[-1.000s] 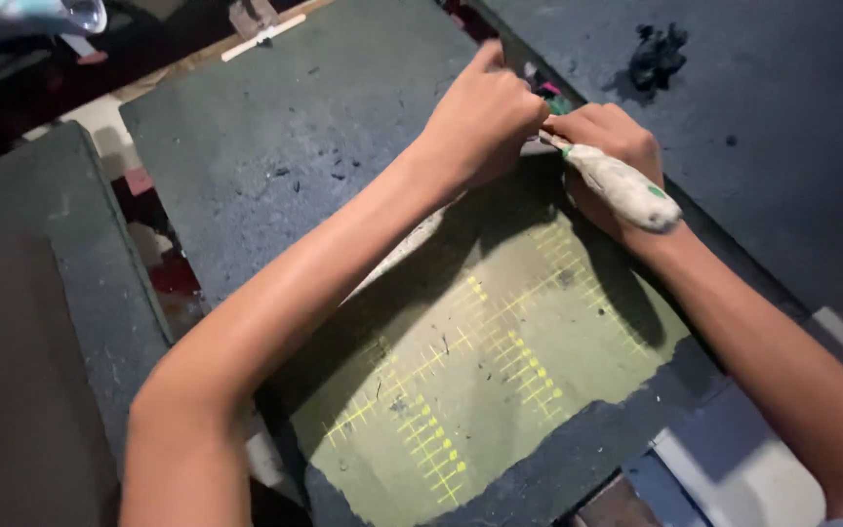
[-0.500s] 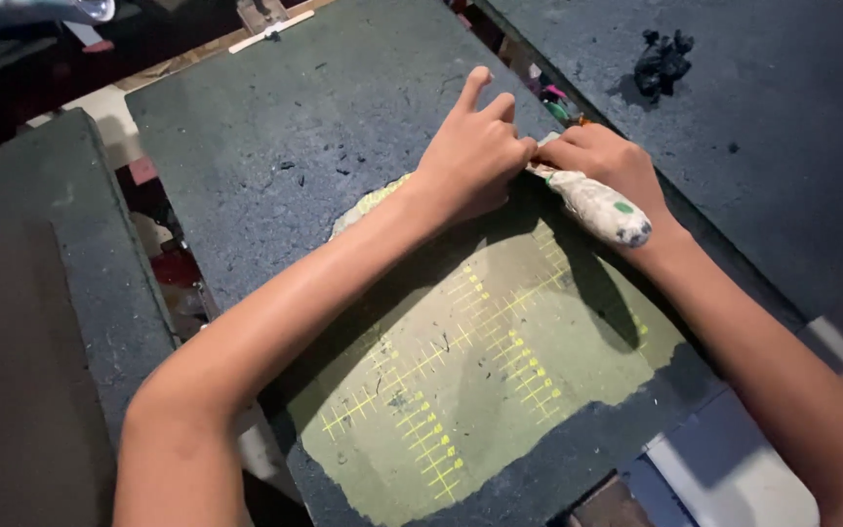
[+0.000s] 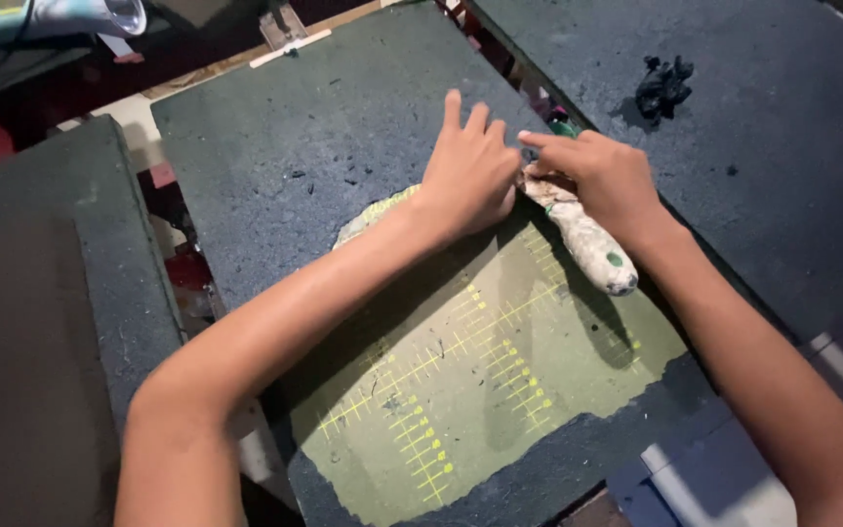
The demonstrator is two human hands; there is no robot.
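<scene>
Olive-green cutting mat (image 3: pixel 500 390) w/ yellow grid lines, ragged edges, lies flat on rough dark speckled board (image 3: pixel 285 117). Left hand (image 3: pixel 468 176) spread flat, pressing mat's far edge. Right hand (image 3: pixel 605 176) closed around pale, paint-stained tool handle (image 3: pixel 592 249) (tip hidden). Crumpled black scrap (image 3: pixel 662 86) beyond, on the next board.

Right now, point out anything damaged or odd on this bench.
The green cutting mat is badly worn: its dark coating is scraped away in a ragged patch. A crumpled black scrap lies loose on the right board.
</scene>
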